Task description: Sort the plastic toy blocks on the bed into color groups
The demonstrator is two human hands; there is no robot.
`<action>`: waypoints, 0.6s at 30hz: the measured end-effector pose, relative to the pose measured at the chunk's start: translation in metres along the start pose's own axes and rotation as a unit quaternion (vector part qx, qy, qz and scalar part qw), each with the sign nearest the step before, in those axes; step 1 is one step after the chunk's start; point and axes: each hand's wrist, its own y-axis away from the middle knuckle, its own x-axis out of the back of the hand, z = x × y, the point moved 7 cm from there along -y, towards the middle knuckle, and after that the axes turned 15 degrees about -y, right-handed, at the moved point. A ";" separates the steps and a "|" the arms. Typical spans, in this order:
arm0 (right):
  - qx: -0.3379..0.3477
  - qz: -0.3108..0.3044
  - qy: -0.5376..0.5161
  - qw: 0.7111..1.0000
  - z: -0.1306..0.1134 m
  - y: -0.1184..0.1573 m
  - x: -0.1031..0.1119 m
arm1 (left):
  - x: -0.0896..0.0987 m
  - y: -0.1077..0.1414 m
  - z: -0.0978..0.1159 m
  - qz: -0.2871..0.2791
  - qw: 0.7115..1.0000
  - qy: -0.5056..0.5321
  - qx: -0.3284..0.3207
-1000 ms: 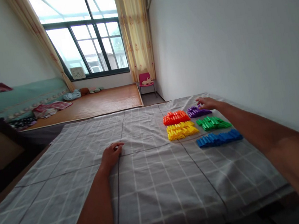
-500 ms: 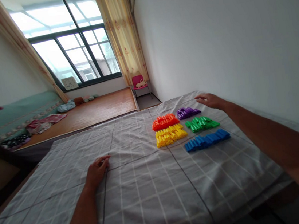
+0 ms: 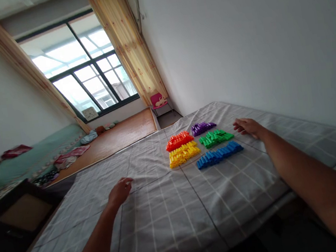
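The small coloured pieces are laid out in five piles by colour on the cloth-covered table (image 3: 162, 226), all well toward its far right corner. The purple pile (image 3: 203, 128) is set nearest the far edge, with the red pile (image 3: 179, 140) placed to its left. The yellow pile (image 3: 184, 154) is butted up against the red one on the near side. The green pile (image 3: 216, 138) is placed between the purple pile and the blue pile (image 3: 219, 154), the latter being the closest of the five to the near edge.

As far as can be judged, the grouping by colour is done: no mixed colours can be made out within any pile. Nothing evident is left to be sorted, though single pieces are too small to be counted.

No piece is seen in either of the hands. The left hand (image 3: 120, 191) is held low over the table, toward the left edge and well apart from the piles, its fingers loosely bent. The right hand (image 3: 247, 127) is held just beside the green pile, on the right-edge side, released and with fingers slightly curled; whether the table is touched by it cannot be told.
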 end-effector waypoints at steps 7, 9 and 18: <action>-0.015 -0.157 0.047 0.986 -0.010 0.015 -0.018 | 0.008 0.024 0.203 0.037 0.960 0.206 -0.187; -0.004 -0.170 0.068 0.983 -0.013 0.017 -0.021 | 0.009 0.032 0.252 0.037 0.940 0.238 -0.242; -0.004 -0.323 0.183 0.928 -0.033 0.057 -0.030 | -0.011 0.033 0.325 0.052 0.926 0.202 -0.316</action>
